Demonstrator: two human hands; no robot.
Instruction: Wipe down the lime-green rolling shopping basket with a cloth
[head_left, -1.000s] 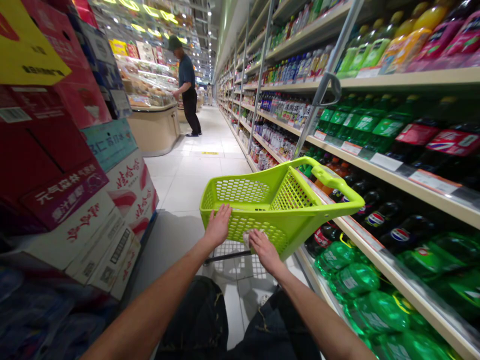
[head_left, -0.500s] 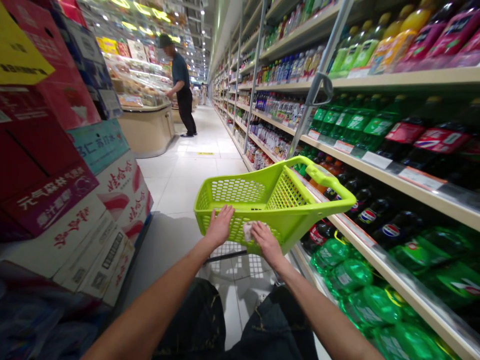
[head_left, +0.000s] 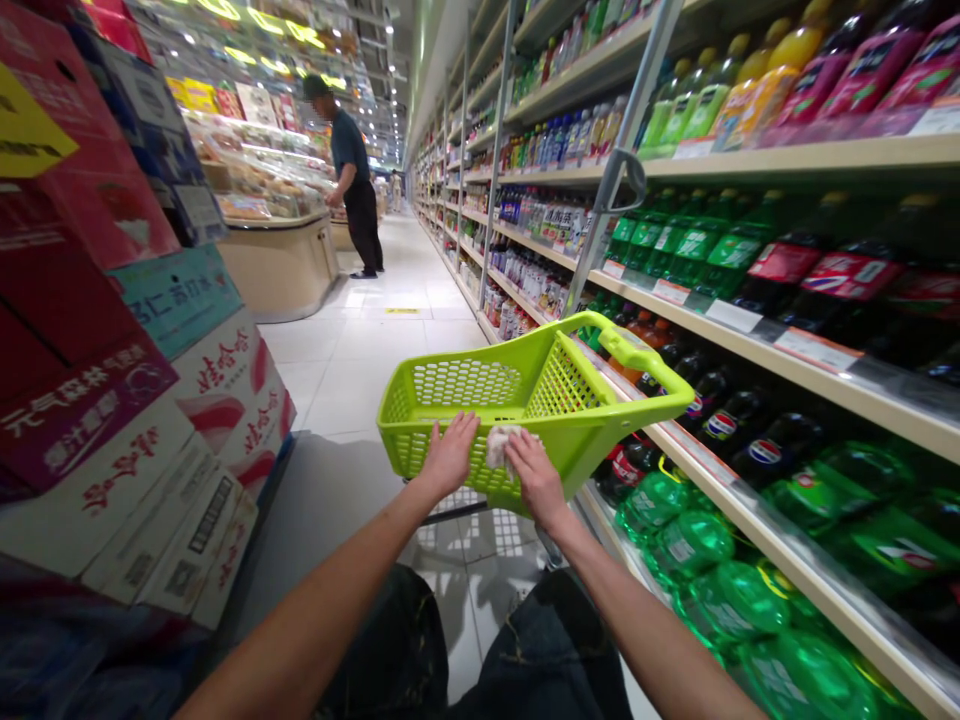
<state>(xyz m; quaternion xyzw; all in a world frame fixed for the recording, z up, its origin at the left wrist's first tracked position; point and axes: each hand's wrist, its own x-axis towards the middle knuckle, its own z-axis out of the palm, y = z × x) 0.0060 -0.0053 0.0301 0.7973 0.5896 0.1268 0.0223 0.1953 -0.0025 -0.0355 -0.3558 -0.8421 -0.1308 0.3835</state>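
A lime-green shopping cart [head_left: 592, 455] with a perforated plastic basket stands in front of me, its handle toward the drink shelves. My left hand [head_left: 448, 455] lies with fingers stretched out on the near side of the basket, at the rim. A crumpled whitish cloth [head_left: 498, 446] is under the fingers of my right hand [head_left: 534, 472], which presses it on the same side wall just below the rim. Part of the cloth is hidden by those fingers. Nothing shows inside the basket.
Shelves of bottled drinks [head_left: 750, 240] line the right, with green bottles [head_left: 686, 545] low beside the cart. Stacked drink cartons [head_left: 217, 400] rise on the left. Farther up the aisle a person [head_left: 351, 180] stands at a display counter [head_left: 281, 265].
My right hand has moved the cloth slightly up along the basket wall, toward the rim. My left hand stays on the basket side. The view has shifted a little.
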